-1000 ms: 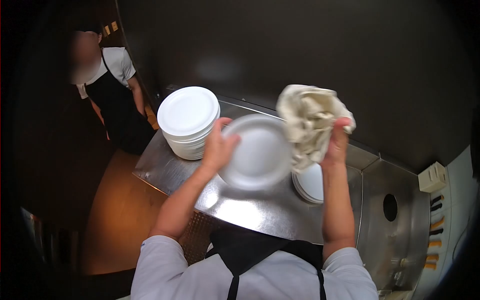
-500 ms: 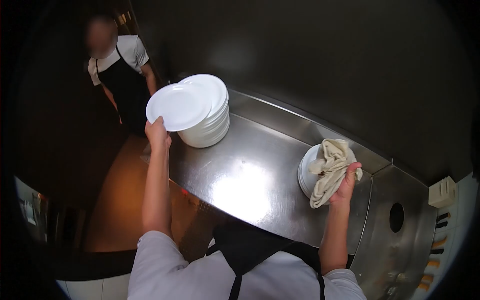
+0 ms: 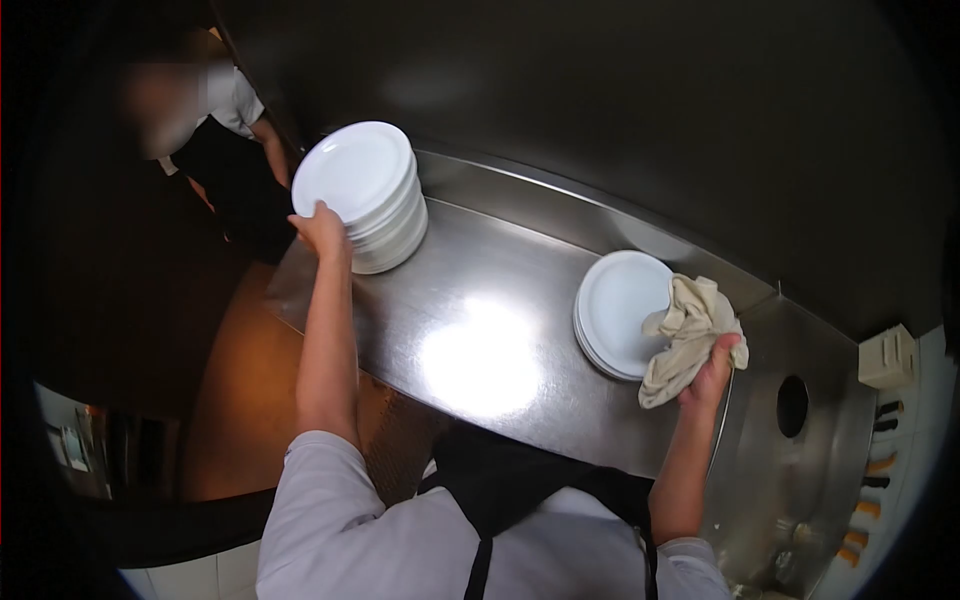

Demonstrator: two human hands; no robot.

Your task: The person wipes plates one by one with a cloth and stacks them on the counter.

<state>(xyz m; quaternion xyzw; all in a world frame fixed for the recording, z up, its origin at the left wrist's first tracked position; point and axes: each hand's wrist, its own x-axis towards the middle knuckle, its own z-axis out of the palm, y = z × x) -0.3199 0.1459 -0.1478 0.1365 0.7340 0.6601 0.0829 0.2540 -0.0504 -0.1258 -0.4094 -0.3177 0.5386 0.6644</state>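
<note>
wht plates (image 3: 622, 312) in 2 stacks on ctr (image 3: 500, 260), cloth (image 3: 688, 345) bunched.

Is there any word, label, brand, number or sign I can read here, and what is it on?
None can be read.
The taller plate stack, the shorter plate stack, the cloth and the counter show no lettering.
Any marks on the wall box or the handles are too small to read.

The left arm (image 3: 328, 340) reaches forward and outward, its hand (image 3: 322, 230) gripping with thumb on top, fingers below. The right arm (image 3: 687, 465) reaches out on the other side, well apart, its hand (image 3: 708, 373) closed in a grip, thumb raised.
</note>
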